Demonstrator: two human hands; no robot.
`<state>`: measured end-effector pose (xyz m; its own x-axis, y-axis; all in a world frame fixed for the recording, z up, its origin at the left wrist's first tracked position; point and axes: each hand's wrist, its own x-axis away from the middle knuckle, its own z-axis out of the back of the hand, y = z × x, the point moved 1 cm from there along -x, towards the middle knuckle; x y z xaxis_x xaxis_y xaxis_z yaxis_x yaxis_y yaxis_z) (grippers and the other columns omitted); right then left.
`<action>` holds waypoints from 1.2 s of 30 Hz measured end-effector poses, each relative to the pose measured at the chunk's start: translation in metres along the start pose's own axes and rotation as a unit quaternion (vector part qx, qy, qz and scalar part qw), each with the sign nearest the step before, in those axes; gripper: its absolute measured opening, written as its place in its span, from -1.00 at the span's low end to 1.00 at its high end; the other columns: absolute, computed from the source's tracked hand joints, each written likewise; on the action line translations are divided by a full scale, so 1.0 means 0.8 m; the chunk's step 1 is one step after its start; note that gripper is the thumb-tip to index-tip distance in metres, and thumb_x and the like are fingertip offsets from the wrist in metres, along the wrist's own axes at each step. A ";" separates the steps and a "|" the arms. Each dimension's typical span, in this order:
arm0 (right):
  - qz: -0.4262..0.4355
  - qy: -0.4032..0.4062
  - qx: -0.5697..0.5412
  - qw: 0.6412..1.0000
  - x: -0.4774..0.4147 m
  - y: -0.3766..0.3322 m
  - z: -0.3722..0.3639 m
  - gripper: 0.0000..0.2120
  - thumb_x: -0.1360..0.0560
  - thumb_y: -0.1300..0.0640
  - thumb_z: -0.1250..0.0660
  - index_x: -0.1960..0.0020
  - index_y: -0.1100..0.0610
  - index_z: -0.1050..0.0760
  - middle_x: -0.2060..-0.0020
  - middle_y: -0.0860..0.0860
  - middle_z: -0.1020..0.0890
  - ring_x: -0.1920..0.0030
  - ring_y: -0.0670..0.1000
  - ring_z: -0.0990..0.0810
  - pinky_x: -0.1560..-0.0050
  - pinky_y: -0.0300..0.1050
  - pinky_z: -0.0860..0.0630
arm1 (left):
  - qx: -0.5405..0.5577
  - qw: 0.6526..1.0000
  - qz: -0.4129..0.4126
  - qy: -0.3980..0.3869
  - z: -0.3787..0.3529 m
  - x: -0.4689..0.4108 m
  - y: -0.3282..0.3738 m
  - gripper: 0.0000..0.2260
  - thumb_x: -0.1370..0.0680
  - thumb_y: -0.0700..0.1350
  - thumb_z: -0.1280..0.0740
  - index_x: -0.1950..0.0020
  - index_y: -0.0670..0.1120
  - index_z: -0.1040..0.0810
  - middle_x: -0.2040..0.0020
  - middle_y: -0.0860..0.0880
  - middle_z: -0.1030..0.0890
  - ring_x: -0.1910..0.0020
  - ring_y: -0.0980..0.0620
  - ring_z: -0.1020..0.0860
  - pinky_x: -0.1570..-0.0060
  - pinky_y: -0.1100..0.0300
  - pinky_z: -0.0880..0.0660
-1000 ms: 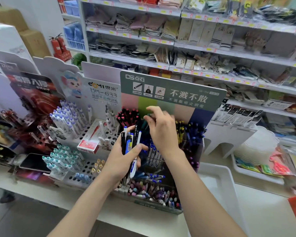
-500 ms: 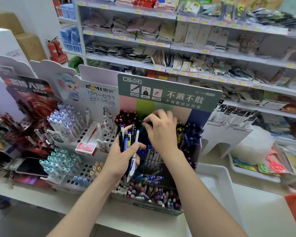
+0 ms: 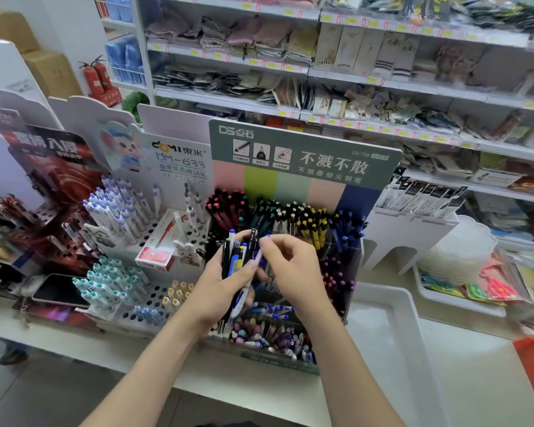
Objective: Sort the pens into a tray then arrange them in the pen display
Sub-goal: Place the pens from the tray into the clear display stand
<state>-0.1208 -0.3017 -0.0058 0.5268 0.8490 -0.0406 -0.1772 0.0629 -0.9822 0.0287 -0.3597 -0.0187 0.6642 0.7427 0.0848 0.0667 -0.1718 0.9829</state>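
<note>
One seems slotted: right hand (image 3: 292, 272), back from the display (image 3: 321, 186), pinches another pen (image 3: 260, 253) in the bundle (image 3: 236, 260) my left hand (image 3: 216, 291) grips.

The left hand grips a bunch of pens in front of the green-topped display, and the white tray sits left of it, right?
Not quite. The left hand does grip the bunch of pens in front of the green-topped display, but the head view shows the white tray on its right, not its left.
</note>
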 end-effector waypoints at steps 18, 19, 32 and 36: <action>0.123 0.035 0.400 0.908 0.072 0.149 0.006 -0.80 -0.61 0.23 -0.32 -0.22 0.14 -0.59 0.02 0.06 -0.66 0.01 0.13 -0.59 0.01 0.09 -0.59 | -0.066 0.996 0.040 0.054 -0.001 0.026 -0.045 -0.55 -0.73 -0.19 -0.30 -0.52 0.25 -0.37 0.02 -0.17 -0.72 0.35 -0.13 -0.49 0.43 0.09 -0.46; 0.100 0.035 0.424 0.899 0.073 0.149 0.004 -0.76 -0.55 0.22 -0.31 -0.21 0.14 -0.58 0.04 0.08 -0.64 0.04 0.16 -0.59 0.05 0.09 -0.58 | -0.064 0.996 0.040 0.052 -0.002 0.027 -0.045 -0.55 -0.73 -0.19 -0.30 -0.52 0.25 -0.37 0.02 -0.18 -0.72 0.35 -0.13 -0.49 0.43 0.10 -0.47; -0.050 0.068 0.278 0.957 0.078 0.122 -0.021 -0.34 -0.52 0.37 -0.27 -0.56 -0.01 -0.28 -0.19 0.00 -0.51 -0.08 0.01 -0.53 -0.05 -0.12 -0.48 | -0.041 0.998 0.035 0.042 0.006 0.027 -0.043 -0.54 -0.73 -0.19 -0.30 -0.50 0.28 -0.38 0.03 -0.20 -0.72 0.35 -0.12 -0.49 0.43 0.11 -0.45; -0.076 0.100 0.266 0.956 0.090 0.115 -0.031 -0.45 -0.46 0.42 -0.25 -0.40 0.09 -0.32 -0.20 0.06 -0.42 0.10 -0.02 -0.45 0.18 -0.18 -0.34 | -0.042 0.998 0.034 0.033 0.007 0.027 -0.043 -0.53 -0.73 -0.20 -0.30 -0.52 0.26 -0.36 0.03 -0.20 -0.72 0.36 -0.12 -0.49 0.44 0.10 -0.46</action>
<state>-0.0785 -0.2481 -0.1037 0.7193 0.6946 0.0093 -0.4551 0.4813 -0.7491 0.0446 -0.3414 -0.0517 0.6144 0.7726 0.1599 -0.0416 -0.1706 0.9845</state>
